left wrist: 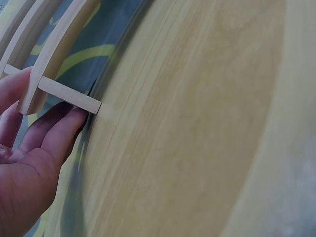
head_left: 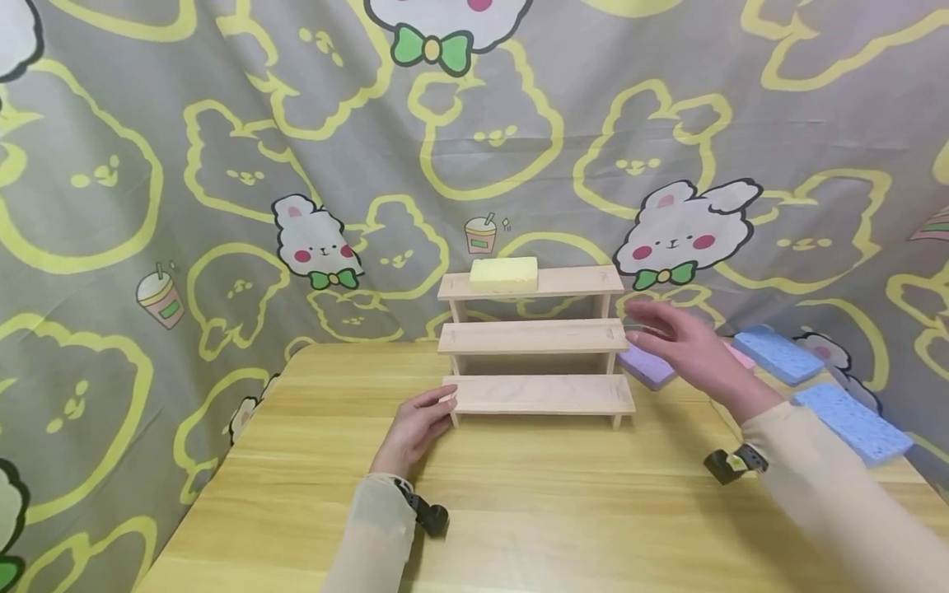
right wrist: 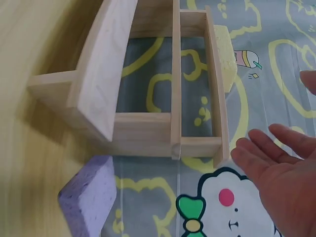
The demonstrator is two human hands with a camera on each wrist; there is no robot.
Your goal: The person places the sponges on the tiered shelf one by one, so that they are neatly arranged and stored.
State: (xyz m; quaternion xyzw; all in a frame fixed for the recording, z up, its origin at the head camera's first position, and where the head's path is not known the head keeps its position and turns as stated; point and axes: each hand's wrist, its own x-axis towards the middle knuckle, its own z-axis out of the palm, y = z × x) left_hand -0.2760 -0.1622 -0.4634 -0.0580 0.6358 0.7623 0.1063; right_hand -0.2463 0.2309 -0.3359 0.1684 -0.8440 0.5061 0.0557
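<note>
A three-step wooden rack [head_left: 535,338] stands at the back of the yellow wooden table [head_left: 519,494]. A yellow sponge [head_left: 504,273] lies on its top step. My left hand [head_left: 415,428] rests on the table, its fingers touching the left end of the bottom step [left wrist: 59,94]. My right hand [head_left: 685,346] hovers open and empty in the air just right of the rack's middle step, above a purple sponge [head_left: 645,366]. In the right wrist view the rack [right wrist: 148,98], the yellow sponge [right wrist: 224,54] and the purple sponge [right wrist: 89,197] show beside my open palm [right wrist: 281,182].
Two blue sponges [head_left: 778,354] [head_left: 853,420] lie at the table's right edge, and a pink one [head_left: 737,356] peeks from behind my right hand. A grey curtain with rabbit prints [head_left: 296,165] hangs close behind the table.
</note>
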